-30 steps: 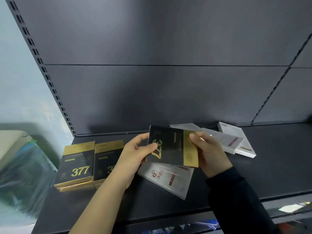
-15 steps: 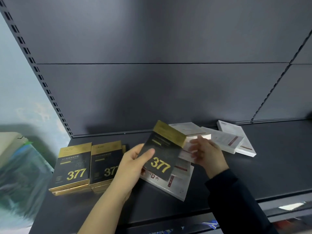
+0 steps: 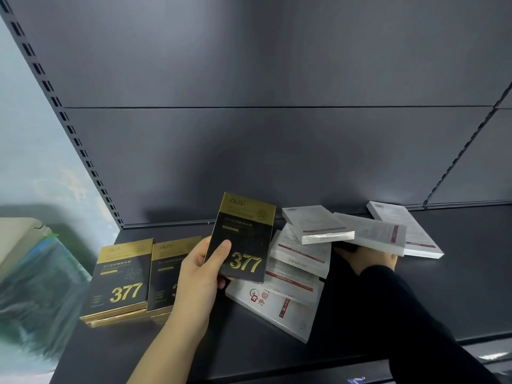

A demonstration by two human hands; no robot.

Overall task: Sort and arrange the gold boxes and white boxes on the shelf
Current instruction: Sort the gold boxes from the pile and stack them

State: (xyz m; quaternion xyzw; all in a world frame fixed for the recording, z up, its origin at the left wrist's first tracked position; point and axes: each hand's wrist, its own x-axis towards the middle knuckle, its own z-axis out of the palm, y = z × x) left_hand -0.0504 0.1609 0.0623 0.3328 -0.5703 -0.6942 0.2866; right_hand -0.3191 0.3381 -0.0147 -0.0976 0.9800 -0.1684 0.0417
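Right now, from the head camera, your left hand [image 3: 199, 275] grasps a gold box [image 3: 243, 236] by its lower left part. The thumb lies across the black front beside the gold "377", and the other fingers are curled behind it. You hold the box upright above the shelf [image 3: 457, 286], gold band on top, its lower edge over the nearest white box [image 3: 274, 306].

To the left of your wrist, two stacks of gold boxes lie flat on the shelf side by side. The left stack [image 3: 122, 278] shows its whole "377", while the second stack [image 3: 169, 270] is partly hidden by your hand.

To the right, the white boxes lie in a loose, overlapping heap. The nearest white box lies flat at a slant with red print on its face. Another white box [image 3: 302, 250] lies partly over its far end, and a third white box [image 3: 315, 223] lies over that one, close to the back panel [image 3: 277, 148].

Your right hand [image 3: 368, 257], in a black sleeve [image 3: 388, 314], lies under a tilted white box [image 3: 371, 234], whose near edge covers your fingers. They are mostly hidden, so whether they clasp it cannot be told. A far white box [image 3: 407, 231] lies flat behind it, at the right end of the heap.

At the far left, beyond the perforated upright [image 3: 55, 101], sits a bundle wrapped in clear plastic [image 3: 36, 286].
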